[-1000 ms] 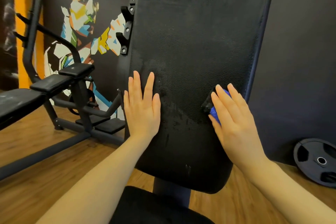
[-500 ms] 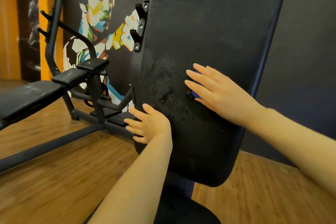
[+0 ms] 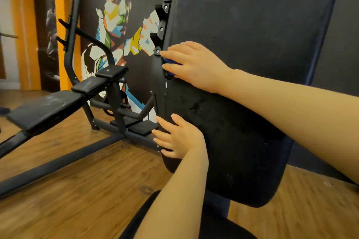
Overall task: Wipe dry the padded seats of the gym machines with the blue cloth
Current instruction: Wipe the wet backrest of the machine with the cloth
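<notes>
A tall black padded backrest stands upright in front of me, its lower part speckled with damp marks. My right hand presses the blue cloth flat against the pad's left edge at mid height, fingers stretched to the left. Only a small strip of the cloth shows between the fingers. My left hand rests with loosely spread fingers on the lower left edge of the same pad and holds nothing. The black seat pad sits below, partly hidden by my left forearm.
To the left stands a black bench with a smaller pad on a dark steel frame running across the wooden floor. Black brackets jut from the backrest's left side. A painted wall mural lies behind.
My right hand slid the blue cloth from the pad's right side leftward and up to its left edge. My left hand dropped from flat on the pad to its lower left edge.
</notes>
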Tool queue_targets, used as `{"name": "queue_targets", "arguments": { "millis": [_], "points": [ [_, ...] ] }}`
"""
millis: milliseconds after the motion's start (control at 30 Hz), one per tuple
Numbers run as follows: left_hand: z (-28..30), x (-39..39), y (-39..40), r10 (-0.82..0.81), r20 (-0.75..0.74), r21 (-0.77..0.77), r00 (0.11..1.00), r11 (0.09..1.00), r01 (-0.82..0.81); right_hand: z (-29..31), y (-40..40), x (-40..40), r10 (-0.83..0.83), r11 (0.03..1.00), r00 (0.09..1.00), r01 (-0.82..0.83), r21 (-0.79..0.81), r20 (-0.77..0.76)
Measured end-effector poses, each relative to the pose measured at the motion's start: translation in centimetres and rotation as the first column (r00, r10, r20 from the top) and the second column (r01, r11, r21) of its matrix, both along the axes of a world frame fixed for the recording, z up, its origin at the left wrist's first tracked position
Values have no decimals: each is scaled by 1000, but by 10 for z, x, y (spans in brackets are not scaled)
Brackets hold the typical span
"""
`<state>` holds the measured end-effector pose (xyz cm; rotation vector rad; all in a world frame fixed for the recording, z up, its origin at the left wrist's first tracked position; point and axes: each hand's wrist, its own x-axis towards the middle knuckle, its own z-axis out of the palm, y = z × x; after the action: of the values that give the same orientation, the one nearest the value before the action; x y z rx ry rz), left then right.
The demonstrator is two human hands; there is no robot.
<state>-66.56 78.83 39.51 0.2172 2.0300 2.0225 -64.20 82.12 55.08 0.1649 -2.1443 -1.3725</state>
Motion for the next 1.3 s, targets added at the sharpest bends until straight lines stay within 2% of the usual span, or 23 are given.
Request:
{"name": "queue_targets", "arguments": {
  "millis": [133, 267, 367, 633, 900, 1100, 1300],
  "points": [
    [-1, -2, -1, -22, 3, 11, 1000, 1000, 22, -7, 1, -26, -4, 1000, 1000, 4, -7, -19],
    [0, -2, -1, -27, 7, 13, 1000, 1000, 27, -11, 5, -38, -198, 979, 980, 197, -56, -11],
    [-1, -2, -1, -27, 9, 30, 1000, 999, 27, -9, 4, -37, -240, 970, 970, 241, -37, 22],
    [-1, -2, 2, -5, 15, 20, 1000, 1000, 4, -12, 8, 14, -149, 986, 983, 156, -57, 108],
    [-1, 0, 1, 14, 3, 29, 1000, 999, -14, -28, 17, 93, -49, 998, 996, 52, -38, 80],
    [-2, -1, 0, 2, -13, 20, 1000, 1000, -2, -30, 15, 77, -62, 996, 996, 65, -62, 57],
    [-3, 1, 2, 15, -15, 14, 1000, 1000, -15, -26, 7, 28, -58, 997, 993, 62, -37, 98]
  ]
}}
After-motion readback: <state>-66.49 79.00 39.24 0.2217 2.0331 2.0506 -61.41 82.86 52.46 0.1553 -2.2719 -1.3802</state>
